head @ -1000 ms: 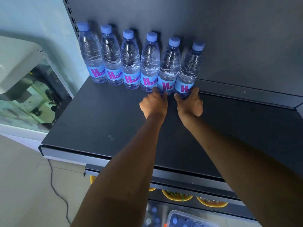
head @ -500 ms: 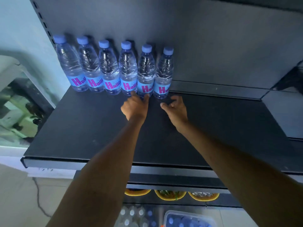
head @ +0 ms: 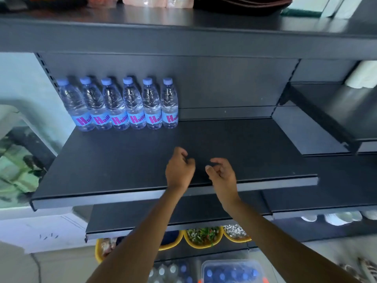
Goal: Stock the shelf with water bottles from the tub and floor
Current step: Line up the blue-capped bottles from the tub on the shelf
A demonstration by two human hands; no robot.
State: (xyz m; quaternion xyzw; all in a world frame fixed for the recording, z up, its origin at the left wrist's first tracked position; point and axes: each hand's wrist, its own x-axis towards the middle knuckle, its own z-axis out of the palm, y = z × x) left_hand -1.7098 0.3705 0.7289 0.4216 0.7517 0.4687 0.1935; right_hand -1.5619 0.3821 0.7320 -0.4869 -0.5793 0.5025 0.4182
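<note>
Water bottles [head: 122, 107] stand in a tight row of six at the back of the shelf [head: 224, 144], near ten o'clock. The left hand [head: 179, 170] and the right hand [head: 221, 174] hover over the shelf's front edge, fingers loosely curled, holding nothing. I think the best move is to reach down to six o'clock, grab one bottle in each hand and stand them at the row's right end, labels out. The tub [head: 228, 262] is cut off and blurry, so its bottles are hard to count.
</note>
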